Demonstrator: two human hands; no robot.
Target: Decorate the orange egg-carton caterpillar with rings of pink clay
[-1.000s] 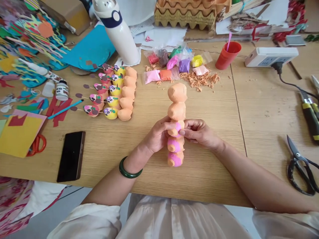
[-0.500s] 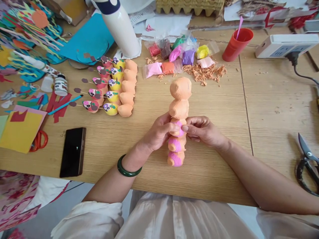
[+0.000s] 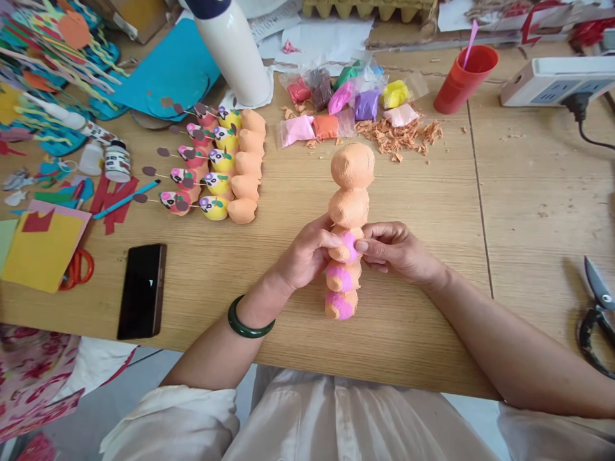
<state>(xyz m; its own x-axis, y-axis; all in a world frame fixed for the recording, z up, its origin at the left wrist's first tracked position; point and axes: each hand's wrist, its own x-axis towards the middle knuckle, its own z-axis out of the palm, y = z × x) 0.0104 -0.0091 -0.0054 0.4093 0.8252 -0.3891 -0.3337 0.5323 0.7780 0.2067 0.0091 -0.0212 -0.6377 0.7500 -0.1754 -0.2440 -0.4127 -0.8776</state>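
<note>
An orange egg-carton strip [image 3: 351, 206] stands out in front of me, its row of rounded cups running away from my body. Pink clay [image 3: 342, 306] covers part of each of the three nearest cups; the two far ones are plain orange. My left hand [image 3: 311, 251] grips the strip's left side, thumb on the third cup. From the right, my right hand [image 3: 391, 248] pinches that same cup, its thumb pressing the edge of the pink patch. Fingers under the strip are partly hidden. A green bangle [image 3: 250, 320] circles my left wrist.
Decorated egg-carton strips [image 3: 216, 166] with stalks lie left of centre. Behind are bagged coloured clays [image 3: 327, 125], orange shreds [image 3: 403, 136], a red cup [image 3: 464, 83] and a white bottle [image 3: 235, 57]. A phone [image 3: 141, 291] lies left, shears [image 3: 598, 307] right, a power strip [image 3: 542, 80] back right.
The far end of the egg-carton strip has come up slightly toward me. Both hands keep their hold, and the right thumb stays on the third cup's pink clay. The view has shifted a little.
</note>
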